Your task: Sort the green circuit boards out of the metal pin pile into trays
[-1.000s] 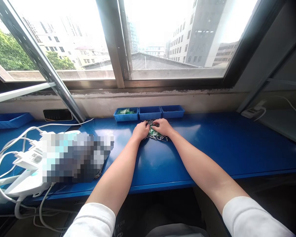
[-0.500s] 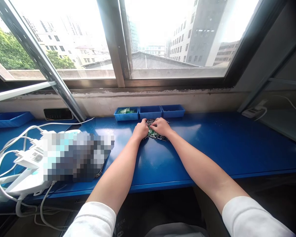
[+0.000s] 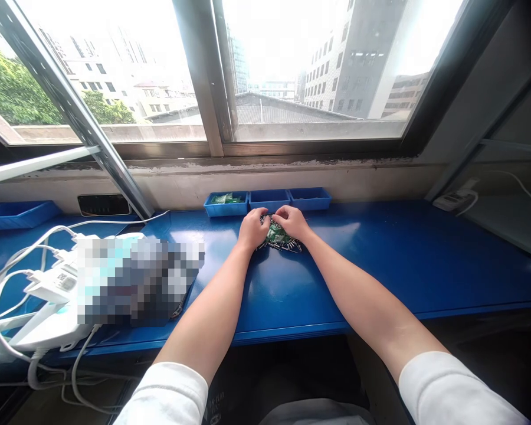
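Note:
A small heap of green and dark parts (image 3: pixel 278 239) lies on the blue bench (image 3: pixel 380 260), just in front of three blue trays. My left hand (image 3: pixel 252 229) rests on the heap's left side with its fingers curled. My right hand (image 3: pixel 292 222) sits on the heap's right side, fingers bent and pinching at the parts. The two hands nearly touch above the heap. What each pinch holds is too small to make out.
Three small blue trays stand in a row under the window: the left tray (image 3: pixel 226 205) holds green parts, the middle tray (image 3: pixel 269 200) and the right tray (image 3: pixel 310 199) look bare. White chargers and cables (image 3: pixel 39 289) crowd the bench's left end. A power strip (image 3: pixel 452 202) lies far right.
Both hands have lifted slightly and moved toward the trays, coming closer together over the heap.

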### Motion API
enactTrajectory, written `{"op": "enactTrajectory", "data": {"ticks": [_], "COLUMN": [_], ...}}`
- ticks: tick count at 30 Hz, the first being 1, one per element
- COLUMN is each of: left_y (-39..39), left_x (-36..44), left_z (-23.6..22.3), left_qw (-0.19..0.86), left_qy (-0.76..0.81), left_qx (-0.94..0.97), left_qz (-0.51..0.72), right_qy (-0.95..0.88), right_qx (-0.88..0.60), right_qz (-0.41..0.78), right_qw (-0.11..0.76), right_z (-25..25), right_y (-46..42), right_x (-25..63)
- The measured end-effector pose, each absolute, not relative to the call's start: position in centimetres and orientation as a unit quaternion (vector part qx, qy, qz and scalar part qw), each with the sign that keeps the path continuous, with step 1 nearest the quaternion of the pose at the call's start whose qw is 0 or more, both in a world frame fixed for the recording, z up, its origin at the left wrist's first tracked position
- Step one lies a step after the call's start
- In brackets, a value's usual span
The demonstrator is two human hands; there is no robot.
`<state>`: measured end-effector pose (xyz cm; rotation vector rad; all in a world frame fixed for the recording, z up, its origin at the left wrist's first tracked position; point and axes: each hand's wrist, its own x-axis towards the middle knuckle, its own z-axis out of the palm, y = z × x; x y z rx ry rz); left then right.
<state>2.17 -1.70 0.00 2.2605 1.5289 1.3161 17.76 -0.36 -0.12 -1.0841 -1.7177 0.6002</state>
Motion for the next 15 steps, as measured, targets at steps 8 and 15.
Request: {"op": "enactTrajectory", "data": {"ticks": [8, 15], "left_y": [-1.90, -2.32], "left_x": [2.41, 2.54], "left_z": [-0.11, 0.39], "left_qw": [0.061, 0.092], "left_qy": [0.439, 0.430], "left_qx": [0.773, 0.797], "left_qz": [0.453, 0.414], "right_qy": [-0.664, -0.675], "right_qx": [-0.390, -0.397], "right_qz": [0.345, 0.385], "right_qw": [0.536, 0.489], "right_z": [-0.51, -0.33], "right_y": [0.35, -0.06], "right_x": [17.85, 17.95]}}
